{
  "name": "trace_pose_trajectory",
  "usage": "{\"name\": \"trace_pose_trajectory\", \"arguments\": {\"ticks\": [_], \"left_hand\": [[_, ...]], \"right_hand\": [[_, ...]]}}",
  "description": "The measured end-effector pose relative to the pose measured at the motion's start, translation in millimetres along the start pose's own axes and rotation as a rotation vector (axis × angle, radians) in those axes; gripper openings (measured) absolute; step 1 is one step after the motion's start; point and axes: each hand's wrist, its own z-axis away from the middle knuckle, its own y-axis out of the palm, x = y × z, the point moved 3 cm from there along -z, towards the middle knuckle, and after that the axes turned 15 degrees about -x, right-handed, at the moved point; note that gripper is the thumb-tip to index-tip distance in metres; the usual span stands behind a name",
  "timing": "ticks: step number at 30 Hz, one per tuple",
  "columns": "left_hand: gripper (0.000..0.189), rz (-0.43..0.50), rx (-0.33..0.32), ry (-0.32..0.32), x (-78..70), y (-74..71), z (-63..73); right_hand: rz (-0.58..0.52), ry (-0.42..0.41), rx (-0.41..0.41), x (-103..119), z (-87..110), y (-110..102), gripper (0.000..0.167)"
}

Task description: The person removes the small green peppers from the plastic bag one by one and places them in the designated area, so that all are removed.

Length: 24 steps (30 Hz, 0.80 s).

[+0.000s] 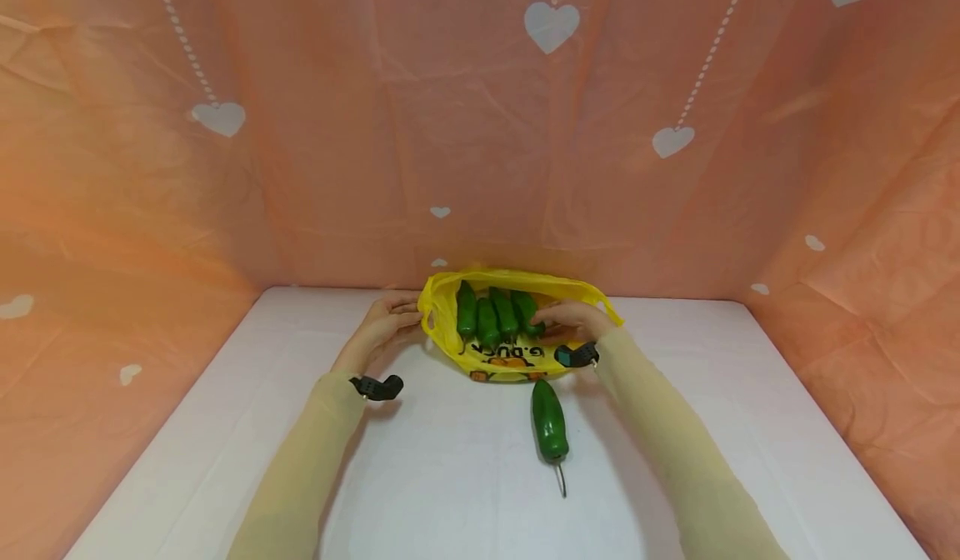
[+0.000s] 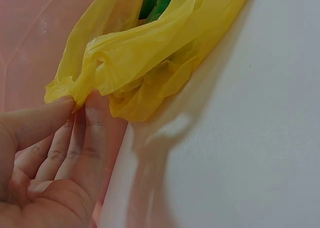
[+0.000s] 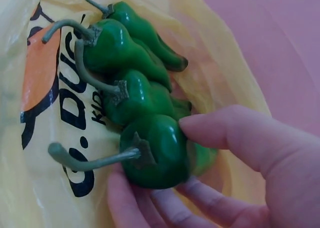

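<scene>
A yellow plastic bag (image 1: 555,287) lies with its mouth spread toward me, black lettering and an orange print inside. Several green peppers (image 1: 487,324) with curved stems sit side by side in it. My left hand (image 1: 378,327) pinches the bag's left edge between thumb and fingers, plainest in the left wrist view. Reaching into the bag from the right, my right hand (image 1: 573,318) grips the rightmost pepper (image 3: 157,153), thumb on top and fingers beneath. One more green pepper (image 1: 550,422) rests on the white table in front of the bag, its stem toward me.
The white table (image 1: 435,477) carries the bag near its back edge. Behind it and at both sides stand walls of orange cloth (image 1: 465,143) with white hearts. Each wrist wears a dark strap (image 1: 378,387).
</scene>
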Motion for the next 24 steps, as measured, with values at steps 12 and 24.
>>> {"name": "trace_pose_trajectory", "arguments": {"ticks": [12, 24], "left_hand": [[0.043, 0.017, -0.016, -0.022, -2.5, -2.9, 0.7], [0.044, 0.033, 0.005, -0.012, -2.5, -2.9, -0.8]], "right_hand": [[-0.102, 0.047, 0.041, 0, 16.3, -9, 0.024], [-0.103, 0.030, 0.059, -3, 34.6, -17, 0.029]]}}
